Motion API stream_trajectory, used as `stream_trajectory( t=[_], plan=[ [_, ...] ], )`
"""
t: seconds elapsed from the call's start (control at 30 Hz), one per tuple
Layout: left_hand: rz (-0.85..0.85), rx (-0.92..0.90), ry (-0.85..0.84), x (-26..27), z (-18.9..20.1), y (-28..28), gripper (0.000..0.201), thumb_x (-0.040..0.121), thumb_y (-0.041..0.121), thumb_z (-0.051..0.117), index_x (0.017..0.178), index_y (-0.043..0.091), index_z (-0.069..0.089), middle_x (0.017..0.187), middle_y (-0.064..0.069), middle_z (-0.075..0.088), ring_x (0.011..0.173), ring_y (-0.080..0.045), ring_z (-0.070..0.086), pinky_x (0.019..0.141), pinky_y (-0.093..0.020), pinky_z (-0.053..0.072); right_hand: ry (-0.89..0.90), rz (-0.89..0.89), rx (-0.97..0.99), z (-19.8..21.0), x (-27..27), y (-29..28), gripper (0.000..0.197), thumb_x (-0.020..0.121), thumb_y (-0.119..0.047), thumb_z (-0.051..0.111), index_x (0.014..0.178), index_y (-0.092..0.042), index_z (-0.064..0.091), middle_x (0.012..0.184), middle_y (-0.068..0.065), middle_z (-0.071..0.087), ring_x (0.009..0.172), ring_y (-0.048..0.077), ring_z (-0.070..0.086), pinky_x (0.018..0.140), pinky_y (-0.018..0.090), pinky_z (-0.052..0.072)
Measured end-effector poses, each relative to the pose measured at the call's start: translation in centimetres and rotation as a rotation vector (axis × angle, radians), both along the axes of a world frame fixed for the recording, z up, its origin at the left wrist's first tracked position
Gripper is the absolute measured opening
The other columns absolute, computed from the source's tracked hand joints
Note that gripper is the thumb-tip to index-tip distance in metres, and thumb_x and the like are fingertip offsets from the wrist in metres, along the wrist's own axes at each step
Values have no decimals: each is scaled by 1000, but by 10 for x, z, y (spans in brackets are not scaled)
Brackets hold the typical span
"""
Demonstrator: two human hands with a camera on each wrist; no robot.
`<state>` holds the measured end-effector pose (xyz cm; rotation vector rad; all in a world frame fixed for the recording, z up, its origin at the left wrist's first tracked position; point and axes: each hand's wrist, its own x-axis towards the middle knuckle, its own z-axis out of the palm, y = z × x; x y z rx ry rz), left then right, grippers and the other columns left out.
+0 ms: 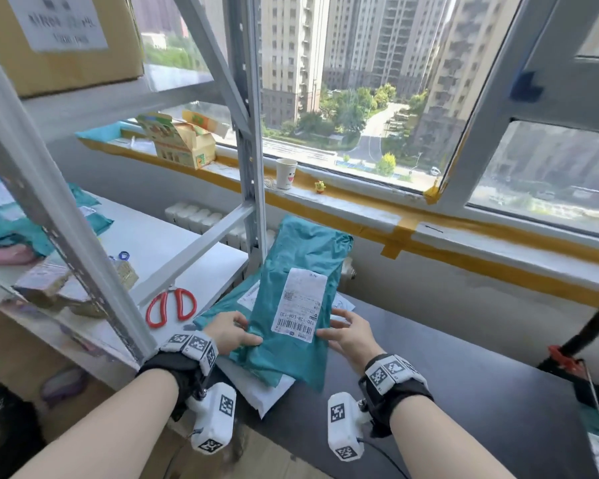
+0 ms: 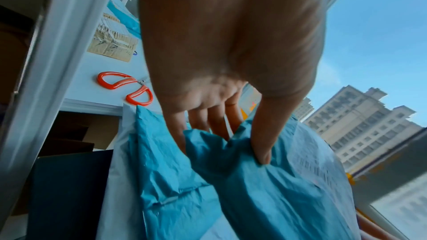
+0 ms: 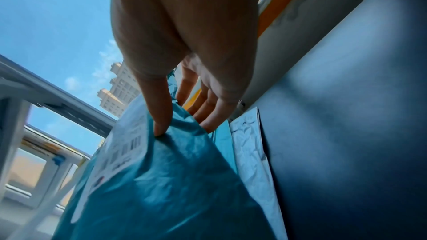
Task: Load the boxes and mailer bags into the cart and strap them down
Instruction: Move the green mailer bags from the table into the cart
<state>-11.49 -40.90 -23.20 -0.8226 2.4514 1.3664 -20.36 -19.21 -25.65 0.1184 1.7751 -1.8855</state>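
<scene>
Grey metal shelving rack [image 1: 246, 140] is standing at left against the window. On its upper shelf a big cardboard box [image 1: 59, 39] is sitting, flaps closed, white label on its face; contents not visible. The rack's white lower shelf [image 1: 159, 247] is carrying teal mailers [image 1: 11, 223] piled at far left, small taped brown parcels [image 1: 45, 285], and red-handled scissors [image 1: 171, 305] lying flat near the front edge.

Dark table [image 1: 464, 385] is running along the wall to the right of the rack. On its near-left corner a stack of mailers is lying: a white mailer bag [image 1: 274, 392] at the bottom, a second teal bag [image 1: 229, 305] above it, and the top teal mailer bag [image 1: 298, 299], label up.

Left hand [image 1: 232, 335] is pinching the top bag's left edge, thumb on top and fingers tucked beneath. Right hand [image 1: 350, 335] is gripping the right edge the same way.

On the windowsill [image 1: 360, 205], an opened printed carton [image 1: 177, 140] is standing with flaps up, inside not visible; a paper cup [image 1: 286, 173] is standing upright; a small yellow figure [image 1: 320, 186] is sitting just right of it.
</scene>
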Motion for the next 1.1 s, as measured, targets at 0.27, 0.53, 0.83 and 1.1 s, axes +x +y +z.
stream_trajectory(
  t=[0.27,0.53,0.83,1.1],
  plan=[
    [-10,213,182,76,20,64,50,61,8,86,103,-5,62,101,-19,66,95,-30,64,89,-42,53,127,-124,-102,51,120,80,46,78,14,66,117,-7,53,106,23,65,86,28,66,72,33,58],
    [-176,452,194,130,45,150,19,75,-9,71,86,1,60,91,-20,64,77,-27,62,74,-38,54,150,-322,-31,73,217,162,56,81,7,68,127,-12,42,115,27,61,87,29,65,64,29,58],
    [-340,554,232,137,75,243,22,76,-7,71,91,3,59,110,-27,63,92,-33,62,78,-40,51,214,-545,-31,104,259,250,62,80,5,69,135,-3,40,118,23,61,85,24,66,63,28,56],
    [-440,599,219,129,91,359,46,72,-9,74,110,9,56,114,-24,62,92,-35,63,69,-38,55,272,-728,46,114,282,355,56,79,-5,74,128,-1,49,115,16,66,96,26,67,82,40,57]
  ],
)
